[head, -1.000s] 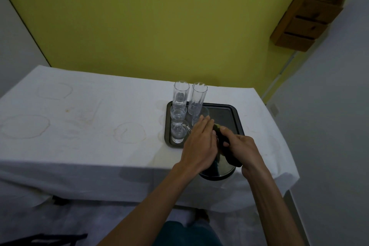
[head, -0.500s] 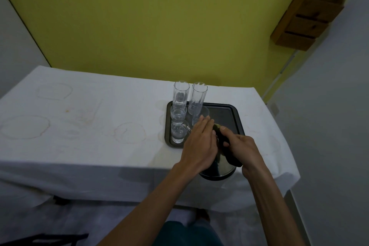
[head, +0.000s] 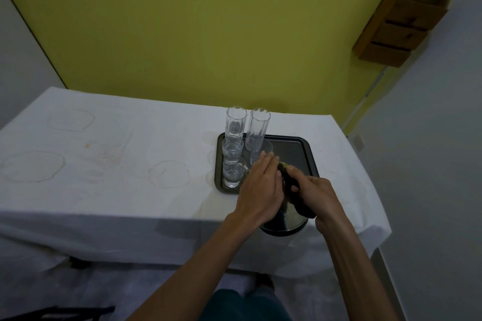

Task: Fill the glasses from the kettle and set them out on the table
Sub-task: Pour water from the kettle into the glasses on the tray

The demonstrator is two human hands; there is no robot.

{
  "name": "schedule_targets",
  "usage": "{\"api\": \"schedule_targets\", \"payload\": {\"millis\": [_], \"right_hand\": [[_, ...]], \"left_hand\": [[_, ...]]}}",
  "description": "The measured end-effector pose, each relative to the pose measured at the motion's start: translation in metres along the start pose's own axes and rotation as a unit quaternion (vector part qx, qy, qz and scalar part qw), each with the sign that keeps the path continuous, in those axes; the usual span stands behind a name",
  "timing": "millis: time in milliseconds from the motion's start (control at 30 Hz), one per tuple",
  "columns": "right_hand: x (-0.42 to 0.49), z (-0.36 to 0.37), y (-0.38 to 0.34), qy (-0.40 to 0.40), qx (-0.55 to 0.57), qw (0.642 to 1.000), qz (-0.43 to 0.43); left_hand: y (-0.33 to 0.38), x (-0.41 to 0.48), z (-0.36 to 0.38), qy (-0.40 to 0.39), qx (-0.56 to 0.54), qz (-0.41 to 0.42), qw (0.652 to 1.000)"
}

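Steel kettle tilts over a glass mug on the tray, right hand gripping its handle, left hand flat on top, likely steadying the lid.

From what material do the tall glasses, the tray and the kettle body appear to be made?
Tall glasses: clear glass, by the look; the wall and tray show through.
Tray: dark, likely coated metal; thin raised rim, dull sheen.
Kettle: polished metal, seemingly; mirror-like reflections. Its handle, under the right hand, looks like matte black plastic.

yellow wall, wooden wall shelf, dark tray
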State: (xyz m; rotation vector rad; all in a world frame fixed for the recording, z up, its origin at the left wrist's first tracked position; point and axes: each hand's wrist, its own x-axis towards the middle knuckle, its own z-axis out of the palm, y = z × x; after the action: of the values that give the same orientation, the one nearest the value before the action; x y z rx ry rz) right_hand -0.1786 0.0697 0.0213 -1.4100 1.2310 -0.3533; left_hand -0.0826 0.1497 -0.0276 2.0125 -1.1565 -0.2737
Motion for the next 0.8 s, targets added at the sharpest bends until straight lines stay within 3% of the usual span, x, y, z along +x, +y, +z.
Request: {"api": "schedule_targets", "payload": {"millis": [500, 800], "right_hand": [[-0.008, 0.000, -0.006, 0.002, 0.027, 1.000, 0.007], [-0.021, -0.019, -0.009, 0.032, 0.099, 0.994, -0.019]], "left_hand": [[0.002, 0.000, 0.000, 0.017, 0.011, 0.006, 1.000], [0.035, 0.006, -0.001, 0.050, 0.016, 0.065, 0.996]]}}
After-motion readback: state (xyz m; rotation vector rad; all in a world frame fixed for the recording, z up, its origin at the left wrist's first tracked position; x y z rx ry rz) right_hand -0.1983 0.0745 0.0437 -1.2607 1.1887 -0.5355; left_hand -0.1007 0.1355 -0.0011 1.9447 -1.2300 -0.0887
